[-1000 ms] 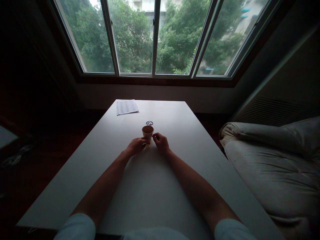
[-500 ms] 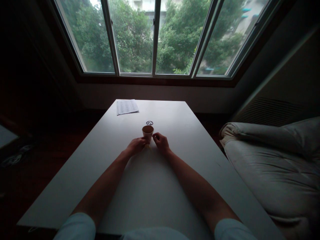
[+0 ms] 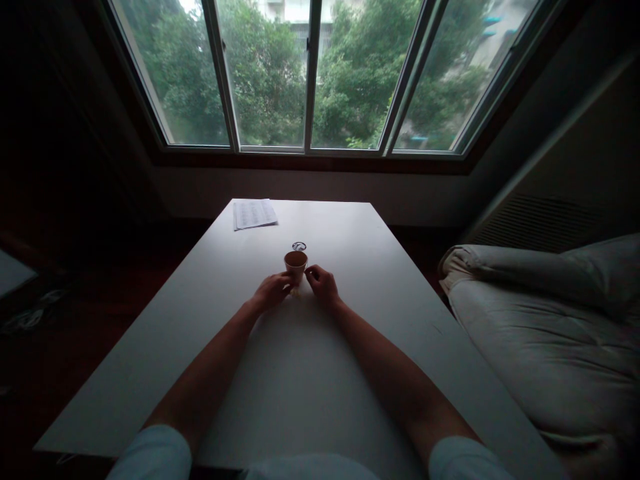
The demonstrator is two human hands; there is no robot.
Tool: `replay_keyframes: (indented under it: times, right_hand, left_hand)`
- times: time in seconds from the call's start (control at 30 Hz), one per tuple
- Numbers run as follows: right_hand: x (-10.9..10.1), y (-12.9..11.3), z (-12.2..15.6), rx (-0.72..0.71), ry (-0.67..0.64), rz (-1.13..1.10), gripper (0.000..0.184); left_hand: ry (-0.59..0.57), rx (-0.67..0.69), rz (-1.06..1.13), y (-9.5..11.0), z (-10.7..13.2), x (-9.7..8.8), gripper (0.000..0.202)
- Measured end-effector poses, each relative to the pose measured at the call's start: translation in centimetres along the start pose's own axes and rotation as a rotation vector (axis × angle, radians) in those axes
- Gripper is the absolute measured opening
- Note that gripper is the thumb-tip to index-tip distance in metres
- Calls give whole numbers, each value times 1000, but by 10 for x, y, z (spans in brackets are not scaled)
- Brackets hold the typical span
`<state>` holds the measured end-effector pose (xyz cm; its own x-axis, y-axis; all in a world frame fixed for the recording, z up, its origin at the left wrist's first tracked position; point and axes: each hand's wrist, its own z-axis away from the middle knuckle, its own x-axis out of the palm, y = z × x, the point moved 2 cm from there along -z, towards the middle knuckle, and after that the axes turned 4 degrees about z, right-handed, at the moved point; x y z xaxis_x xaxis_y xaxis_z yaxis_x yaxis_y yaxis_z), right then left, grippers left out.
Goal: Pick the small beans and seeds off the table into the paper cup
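Note:
A paper cup stands upright near the middle of the white table, brownish inside. My left hand is closed around its left side, fingers on the lower wall. On the cup's right side is my right hand, fingers curled in, with the fingertips close to or touching the cup wall. Whether something small is pinched there is too small to tell. Just beyond the cup lies a small round lid-like piece with a dark rim. A faint yellowish patch shows on the table below the cup.
Printed paper sheets lie at the far left corner of the white table. To the right stands a padded, light-coloured seat. Beyond the table's far edge are a wall and a wide window. Cables lie on the dark floor at left.
The yellowish patch under the cup looks paler and smaller than before. Both hands and the cup stay in practically the same place.

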<state>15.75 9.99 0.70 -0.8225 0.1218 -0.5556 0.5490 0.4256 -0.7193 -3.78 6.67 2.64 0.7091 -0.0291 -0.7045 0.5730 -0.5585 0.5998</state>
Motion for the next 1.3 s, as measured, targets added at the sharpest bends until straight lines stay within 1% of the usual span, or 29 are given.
replay_keyframes:
  times: [0.1,0.2,0.37,0.47,0.53,0.63,0.73,0.9,1.07,1.2,1.3]
  right_hand:
    - [0,0,0,-2,7,3,28]
    - [0,1,0,-7,8,3,27]
    - [1,2,0,5,8,1,27]
    - [2,1,0,1,8,-2,28]
    - [1,0,0,-2,10,0,29]
    - [1,-3,0,4,11,9,29]
    - [0,-5,0,14,4,16,29]
    - [2,-2,0,10,-5,22,29]
    - [4,3,-1,1,4,20,28]
    - [3,3,-1,7,0,26,29]
    - [2,2,-1,12,-4,34,29]
  left_hand:
    - [34,33,126,-3,-2,3,15]
    - [76,-6,280,-2,-4,3,11]
    - [139,-108,632,9,-8,-4,20]
    - [236,-201,803,13,-11,-11,23]
    - [318,-236,861,14,-12,-16,24]
    - [432,-262,876,13,-15,-18,24]
    - [518,-304,845,11,-19,-14,23]
    - [537,-315,788,8,-24,-6,24]
    - [560,-301,798,5,-22,-6,25]
    - [584,-285,834,4,-22,-6,25]
    - [597,-297,814,3,-23,-4,25]
